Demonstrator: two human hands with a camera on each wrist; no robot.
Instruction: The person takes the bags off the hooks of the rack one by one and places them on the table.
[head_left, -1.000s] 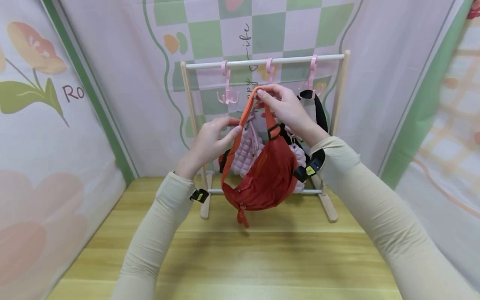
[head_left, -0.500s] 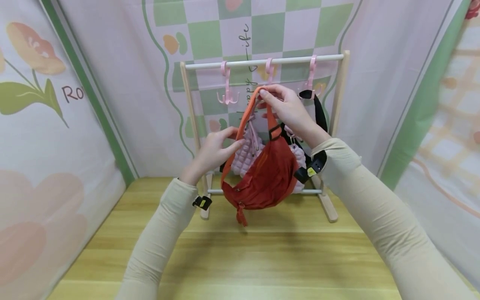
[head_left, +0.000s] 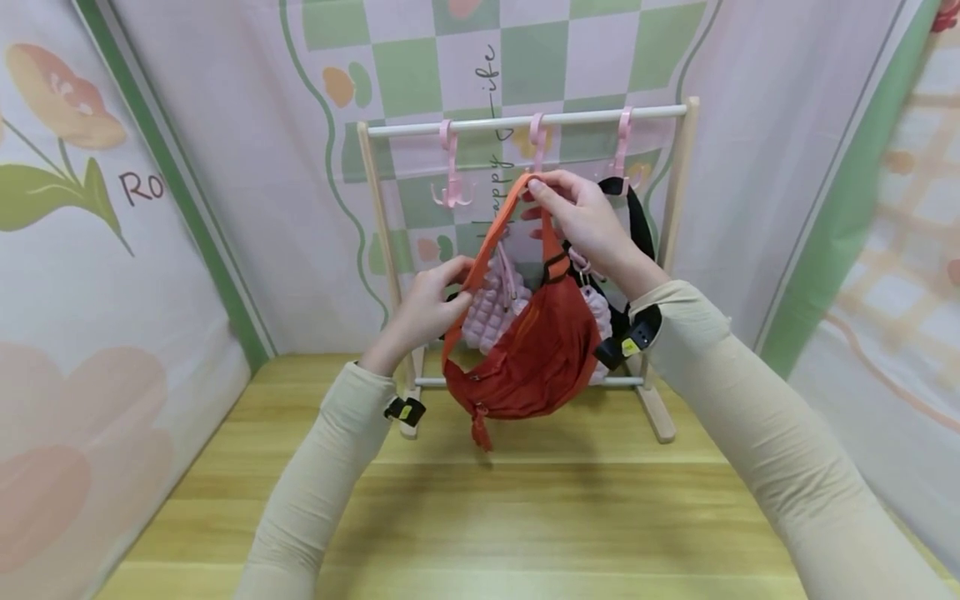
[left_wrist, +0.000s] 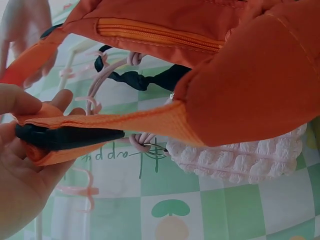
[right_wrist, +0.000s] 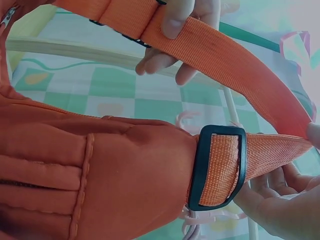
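Observation:
A red bag (head_left: 528, 358) hangs in the air from its orange strap (head_left: 493, 237), in front of the rack. My right hand (head_left: 588, 221) pinches the top of the strap near the middle pink hook (head_left: 537, 137). Lower on the left side, my left hand (head_left: 429, 308) holds the strap between thumb and fingers. In the left wrist view, the left hand (left_wrist: 25, 160) grips it at a black buckle (left_wrist: 65, 137). The right wrist view shows another black buckle (right_wrist: 217, 167) beside the right hand (right_wrist: 285, 200).
The rack's white bar (head_left: 495, 123) also carries a left pink hook (head_left: 452, 171) and a right pink hook (head_left: 623, 142). A black strap (head_left: 639, 221) hangs at the right one. Behind the red bag is a pink puffy bag (head_left: 491, 308). The wooden table (head_left: 525, 517) lies below.
The right hand and the top of the strap have moved slightly right. My left hand has slid lower along the strap. The bag has shifted very little.

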